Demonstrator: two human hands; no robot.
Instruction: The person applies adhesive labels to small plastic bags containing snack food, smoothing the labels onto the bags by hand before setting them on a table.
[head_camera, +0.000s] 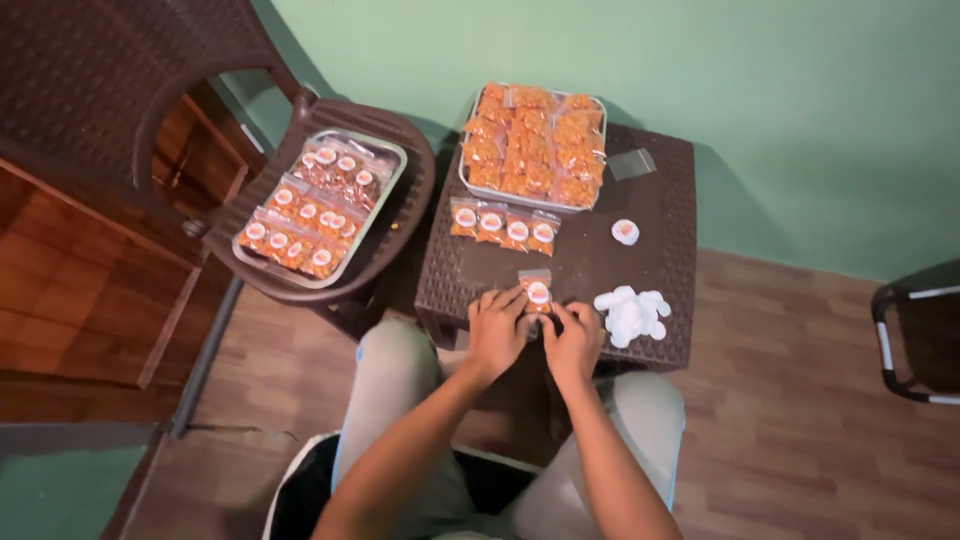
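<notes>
Your biggest landmark is the dark woven table (660, 200) in front of your knees, with a brown chair (400, 215) pushed up against its left side. On the chair seat sits a metal tray (385, 150) of small packets that already carry round stickers. A second tray (466, 172) stands at the back of the table, piled with orange-filled packets that show no stickers. Just in front of it lies a row of four stickered packets (503, 226), and near the right front corner you have a heap of white sticker discs (630, 313), with one single disc (625, 231) lying apart further back and an empty clear bag (632, 163) beside the tray.

The packet (537, 291) you are working on lies flat at the front edge of the table, between your hands, sticker side up. Your left hand (497, 330) has its fingers curled down onto the packet's left edge, pinning it; your right hand (573, 343) is bent in against its lower right corner, fingertips touching it, though whether they pinch the film cannot be made out.

Expect it to be light, soft and slippery: thin plastic over loose crumbly filling that shifts and could crush. Take it by the flat sealed edges or corners, not the bulging middle.
</notes>
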